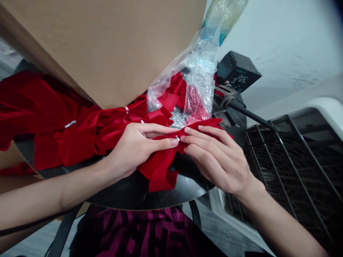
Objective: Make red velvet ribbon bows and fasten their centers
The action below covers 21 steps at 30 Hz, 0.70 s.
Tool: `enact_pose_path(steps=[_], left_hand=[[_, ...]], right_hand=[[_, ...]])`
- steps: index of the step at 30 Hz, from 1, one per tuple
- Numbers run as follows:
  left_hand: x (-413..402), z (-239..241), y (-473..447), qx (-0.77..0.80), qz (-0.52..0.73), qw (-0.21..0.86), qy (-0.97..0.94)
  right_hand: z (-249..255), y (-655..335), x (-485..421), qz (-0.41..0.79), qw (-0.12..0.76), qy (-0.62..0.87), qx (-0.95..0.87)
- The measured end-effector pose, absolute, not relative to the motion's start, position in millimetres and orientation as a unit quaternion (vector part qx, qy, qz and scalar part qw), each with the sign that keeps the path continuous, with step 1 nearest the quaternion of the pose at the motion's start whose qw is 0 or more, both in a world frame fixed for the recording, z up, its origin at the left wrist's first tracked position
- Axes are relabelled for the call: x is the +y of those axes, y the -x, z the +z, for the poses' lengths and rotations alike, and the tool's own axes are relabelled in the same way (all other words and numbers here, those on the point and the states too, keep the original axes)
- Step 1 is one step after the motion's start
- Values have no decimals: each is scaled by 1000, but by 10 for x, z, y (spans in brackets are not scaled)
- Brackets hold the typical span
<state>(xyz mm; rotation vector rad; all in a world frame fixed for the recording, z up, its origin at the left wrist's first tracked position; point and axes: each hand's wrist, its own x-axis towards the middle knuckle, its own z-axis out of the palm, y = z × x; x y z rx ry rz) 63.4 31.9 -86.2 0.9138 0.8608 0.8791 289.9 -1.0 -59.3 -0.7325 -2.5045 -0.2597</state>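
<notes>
My left hand (136,146) and my right hand (214,157) meet fingertip to fingertip over a small red fabric piece (160,167) that hangs over the edge of a round black table (128,194). Both pinch the fabric around a tiny silver clip (177,137) at its middle. Left of my hands lies a heap of finished red fabric bows (53,117), some with silver clips showing.
A big cardboard box (107,46) leans over the heap. A clear plastic bag (195,82) holds cut red strips. A black device with a dial (237,73) and a cable stands behind. A dark wire rack (294,164) fills the right.
</notes>
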Motion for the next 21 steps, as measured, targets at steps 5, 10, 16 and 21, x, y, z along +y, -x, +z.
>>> enact_pose_path(steps=[5,10,16,21], left_hand=[[323,-844,-606,397,379,707,-447],[328,-803,-604,397,355,718,-448],[341,-793,-614,395,358,720,-445],[395,-794,-594,391,318,793,-341]], right_hand=[[-590,-2902,8,-88,257,274,-923],[-587,-2928,10,-75,274,273,-919],[-531,-2911,11,-81,269,257,-925],[-540,-2912,13,-97,255,250,-929]])
